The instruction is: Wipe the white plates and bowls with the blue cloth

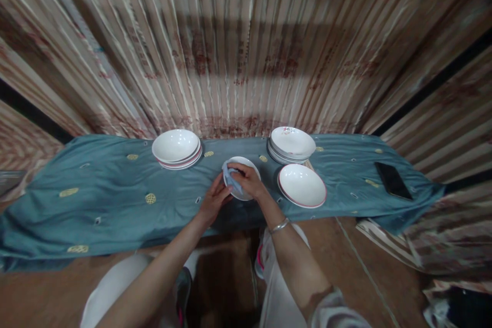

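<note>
A white bowl [251,164] is in front of me, over the middle of the cloth-covered table. Along its left rim, my left hand [214,199] grips it with the fingers curled at the edge. Inside the bowl, my right hand [248,180] presses a light blue cloth [232,178] against the left inner side. The fingers of that hand are bent around the cloth, and its wrist wears a silver bangle [280,225]. Whether the bowl's base touches the table I cannot tell.
Stacked white bowls [177,146] stand at the back left, and another stack [292,143] at the back right. Nearer on the right are red-rimmed bowls [302,186]. A black phone [392,180] lies at the right end of the teal tablecloth [115,200]. Pleated curtains [230,51] hang behind.
</note>
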The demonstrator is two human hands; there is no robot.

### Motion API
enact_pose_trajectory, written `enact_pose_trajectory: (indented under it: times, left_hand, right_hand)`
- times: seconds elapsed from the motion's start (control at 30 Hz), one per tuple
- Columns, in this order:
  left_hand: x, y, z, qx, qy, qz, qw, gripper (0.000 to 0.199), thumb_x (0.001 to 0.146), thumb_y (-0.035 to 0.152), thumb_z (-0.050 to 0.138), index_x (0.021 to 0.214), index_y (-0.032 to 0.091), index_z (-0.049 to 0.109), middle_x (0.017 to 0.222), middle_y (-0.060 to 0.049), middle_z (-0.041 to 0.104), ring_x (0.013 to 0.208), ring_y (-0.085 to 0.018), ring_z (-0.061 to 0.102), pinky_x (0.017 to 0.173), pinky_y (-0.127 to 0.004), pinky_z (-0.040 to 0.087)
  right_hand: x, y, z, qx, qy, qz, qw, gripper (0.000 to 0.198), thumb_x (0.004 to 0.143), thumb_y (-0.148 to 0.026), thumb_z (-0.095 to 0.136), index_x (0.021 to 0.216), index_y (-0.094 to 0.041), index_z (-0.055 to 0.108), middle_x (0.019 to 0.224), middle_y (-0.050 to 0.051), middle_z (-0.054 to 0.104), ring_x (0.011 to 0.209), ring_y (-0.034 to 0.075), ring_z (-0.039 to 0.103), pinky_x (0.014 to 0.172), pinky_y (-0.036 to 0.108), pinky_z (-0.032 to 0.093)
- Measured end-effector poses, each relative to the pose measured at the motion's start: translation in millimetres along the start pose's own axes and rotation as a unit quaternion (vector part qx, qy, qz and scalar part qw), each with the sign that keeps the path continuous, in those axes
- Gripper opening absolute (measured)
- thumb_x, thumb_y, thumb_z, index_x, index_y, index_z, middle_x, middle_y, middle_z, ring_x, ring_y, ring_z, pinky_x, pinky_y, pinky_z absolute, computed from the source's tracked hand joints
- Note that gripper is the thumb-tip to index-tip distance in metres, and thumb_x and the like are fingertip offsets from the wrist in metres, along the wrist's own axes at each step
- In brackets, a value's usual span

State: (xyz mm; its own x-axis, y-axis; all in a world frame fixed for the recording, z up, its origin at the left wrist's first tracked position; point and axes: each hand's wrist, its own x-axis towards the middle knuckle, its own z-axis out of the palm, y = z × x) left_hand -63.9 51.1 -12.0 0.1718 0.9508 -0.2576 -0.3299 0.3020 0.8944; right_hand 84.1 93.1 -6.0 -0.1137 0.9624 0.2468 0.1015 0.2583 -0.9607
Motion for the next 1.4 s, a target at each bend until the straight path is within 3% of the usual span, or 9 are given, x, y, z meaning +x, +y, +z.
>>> enact_pose_trajectory:
  times: [0.17, 0.37, 0.6, 0.83, 1.0, 1.17, 1.3, 1.4]
  left_hand:
    - [-1, 0, 1, 0.047, -0.015, 0.019, 0.999, 0.085, 0.061, 0.040, 0.085, 0.138, 0.026, 0.052, 0.118, -0.007, 0.070, 0.108, -0.027, 0.064, 0.092, -0.040, 0.052]
    - [-2, 0, 0, 0.073, -0.027, 0.027, 0.997, 0.086, 0.063, 0.040, 0.083, 0.141, 0.024, 0.049, 0.122, -0.009, 0.068, 0.110, -0.027, 0.064, 0.092, -0.040, 0.052]
    - [-1, 2, 1, 0.085, -0.036, 0.028, 0.995, 0.090, 0.062, 0.045, 0.083, 0.142, 0.024, 0.047, 0.129, -0.011, 0.065, 0.115, -0.029, 0.062, 0.095, -0.042, 0.052]
    - [2, 1, 3, 0.088, -0.008, 0.033, 0.996, 0.084, 0.063, 0.050, 0.081, 0.139, 0.026, 0.053, 0.125, -0.010, 0.066, 0.116, -0.030, 0.062, 0.095, -0.045, 0.053]
    - [4, 5, 8, 0.099, -0.028, 0.037, 0.994, 0.080, 0.064, 0.054, 0.079, 0.135, 0.025, 0.057, 0.124, -0.009, 0.068, 0.113, -0.030, 0.063, 0.092, -0.043, 0.054]
    - [6, 7, 10, 0.101, -0.014, 0.034, 0.994, 0.076, 0.063, 0.054, 0.080, 0.131, 0.026, 0.061, 0.117, -0.008, 0.070, 0.109, -0.030, 0.065, 0.088, -0.041, 0.056]
    - [10, 4, 8, 0.083, -0.001, 0.027, 0.996, 0.078, 0.058, 0.054, 0.083, 0.129, 0.027, 0.063, 0.117, -0.008, 0.070, 0.106, -0.028, 0.065, 0.084, -0.038, 0.057]
    - [11, 2, 6, 0.077, 0.003, 0.027, 0.997, 0.079, 0.058, 0.054, 0.083, 0.130, 0.027, 0.063, 0.119, -0.007, 0.069, 0.104, -0.026, 0.066, 0.082, -0.037, 0.057]
  right_hand:
    - [9, 1, -5, -0.135, 0.061, -0.047, 0.988, 0.034, 0.083, -0.015, 0.054, 0.112, -0.021, 0.070, 0.117, 0.006, 0.070, 0.112, 0.020, 0.063, 0.105, 0.036, 0.045]
    - [3, -4, -18, -0.364, 0.090, -0.042, 0.926, 0.044, 0.086, -0.005, 0.044, 0.127, -0.011, 0.060, 0.128, 0.016, 0.061, 0.122, 0.024, 0.055, 0.110, 0.039, 0.040]
    - [-13, -11, -33, -0.497, 0.056, 0.038, 0.865, 0.042, 0.090, -0.004, 0.042, 0.129, -0.007, 0.057, 0.126, 0.020, 0.061, 0.120, 0.024, 0.054, 0.106, 0.035, 0.042]
    - [-34, -17, -42, -0.546, -0.038, 0.076, 0.833, 0.032, 0.091, -0.008, 0.041, 0.108, -0.008, 0.069, 0.116, 0.020, 0.065, 0.109, 0.026, 0.060, 0.099, 0.038, 0.044]
    - [-48, -21, -43, -0.508, -0.135, 0.098, 0.845, 0.030, 0.090, -0.013, 0.047, 0.106, -0.011, 0.072, 0.112, 0.016, 0.069, 0.107, 0.025, 0.063, 0.096, 0.034, 0.045]
    - [-46, -26, -37, -0.382, -0.188, 0.093, 0.900, 0.032, 0.087, -0.016, 0.049, 0.107, -0.021, 0.073, 0.108, 0.004, 0.073, 0.101, 0.019, 0.066, 0.091, 0.027, 0.047]
    - [-37, -21, -26, -0.268, -0.174, 0.072, 0.945, 0.032, 0.088, -0.015, 0.047, 0.107, -0.020, 0.072, 0.093, 0.001, 0.073, 0.086, 0.017, 0.066, 0.081, 0.026, 0.049]
    - [-29, -12, -16, -0.220, -0.130, 0.053, 0.965, 0.035, 0.089, -0.016, 0.045, 0.116, -0.016, 0.068, 0.105, 0.005, 0.071, 0.095, 0.018, 0.065, 0.088, 0.029, 0.049]
